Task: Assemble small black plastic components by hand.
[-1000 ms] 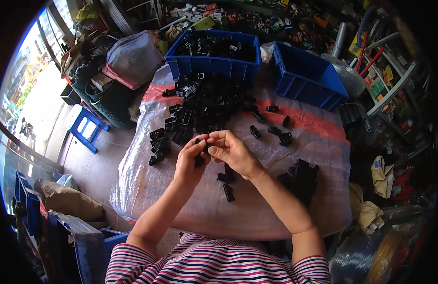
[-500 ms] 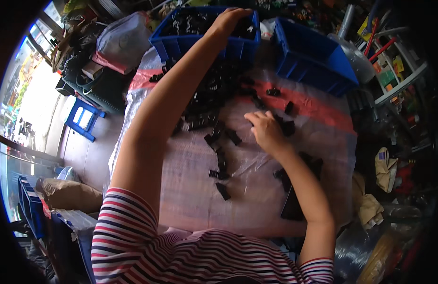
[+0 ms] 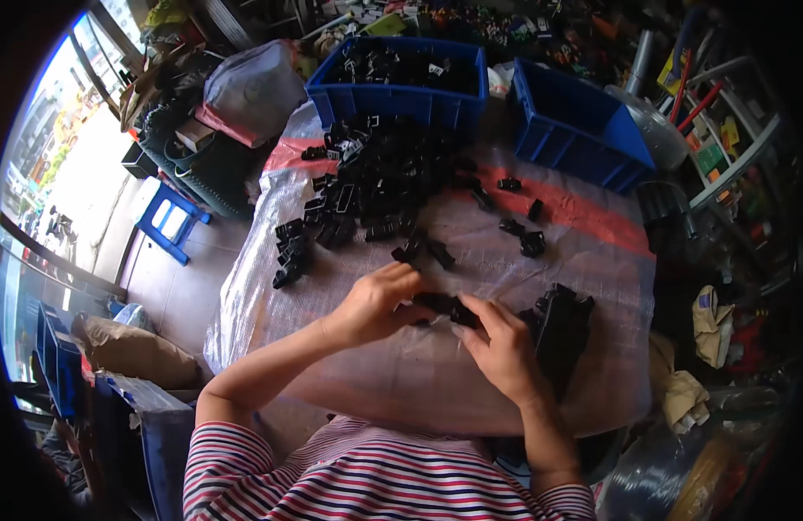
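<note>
In front of my body, above the sheet-covered table, my two hands meet at small black plastic parts. My left hand has its fingers closed on one end. From the other side, my right hand pinches a black piece between thumb and fingers. Whether these pieces are joined is too blurred to tell. A large heap of similar black parts covers the far middle of the table. Right of my right hand lies a flat black object with small black parts at its far end.
At the far edge stands a blue bin filled with black parts. Another blue bin is to its right. Left of the table are a blue stool and a stuffed plastic bag. Clutter and a metal rack line the right side.
My left hand has come back from the far blue bin to the near middle of the table. My right hand has drawn nearer, and both now close on black parts.
</note>
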Demonstrator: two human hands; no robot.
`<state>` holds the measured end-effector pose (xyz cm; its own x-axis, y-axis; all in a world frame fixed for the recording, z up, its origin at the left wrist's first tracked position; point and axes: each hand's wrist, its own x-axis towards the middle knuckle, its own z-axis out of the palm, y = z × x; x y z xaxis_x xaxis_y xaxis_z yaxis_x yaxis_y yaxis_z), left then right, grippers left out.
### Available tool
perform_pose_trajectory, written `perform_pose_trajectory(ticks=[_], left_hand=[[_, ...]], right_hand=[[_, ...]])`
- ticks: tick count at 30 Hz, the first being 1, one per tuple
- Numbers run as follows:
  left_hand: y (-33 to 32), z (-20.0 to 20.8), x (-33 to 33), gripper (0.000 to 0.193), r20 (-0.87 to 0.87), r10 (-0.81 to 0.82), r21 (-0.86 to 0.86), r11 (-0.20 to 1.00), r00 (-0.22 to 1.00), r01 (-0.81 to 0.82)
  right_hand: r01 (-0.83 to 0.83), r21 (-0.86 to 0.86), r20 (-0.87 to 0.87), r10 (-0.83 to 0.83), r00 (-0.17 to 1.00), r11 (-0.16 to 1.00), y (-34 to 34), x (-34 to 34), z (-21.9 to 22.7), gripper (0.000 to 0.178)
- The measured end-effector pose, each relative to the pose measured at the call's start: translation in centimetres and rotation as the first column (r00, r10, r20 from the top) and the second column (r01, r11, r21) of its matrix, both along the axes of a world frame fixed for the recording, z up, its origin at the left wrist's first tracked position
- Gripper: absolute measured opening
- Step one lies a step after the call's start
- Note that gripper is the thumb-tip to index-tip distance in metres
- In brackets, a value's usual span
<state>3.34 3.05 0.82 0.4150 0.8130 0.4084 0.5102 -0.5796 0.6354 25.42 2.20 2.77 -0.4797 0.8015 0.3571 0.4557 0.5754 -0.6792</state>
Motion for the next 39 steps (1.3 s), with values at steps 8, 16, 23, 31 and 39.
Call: perform_pose_trajectory(ticks=[8,16,23,31,39], left_hand=[[20.5,8.1,-0.1,0.033,0.687,0.222,-0.357,0.932,0.692,0.055],[25.8,6.3,-0.8,0.052,0.510,0.301,-0.216,0.952,0.806,-0.218],[3.9,0.3,-0.9,0.016,-0.233,0.170,-0.126,0.971,0.958,-0.202],[-5.0,-3.1,0.5,0.019,-0.198,0.159,-0.107,0.977,0.967,-0.182],[-6.4,-3.0,2.7,0.057,-0.386,0.238,0.068,0.971,0.891,-0.230]], right_hand=[[0.182,-0.143,-0.136,-0.201,0.970,0.973,-3.1,0.6,-4.6,0.031],[0.121,0.010,-0.140,-0.118,0.983,0.993,-1.6,0.0,-5.4,0.033],[0.188,0.086,-0.093,-0.180,0.979,0.978,-0.8,0.2,-5.1,0.024],[0.148,0.062,0.022,-0.150,0.989,0.987,-2.2,0.4,-4.9,0.025],[0.164,0.028,-0.004,-0.164,0.987,0.986,-2.1,1.0,-5.7,0.022]])
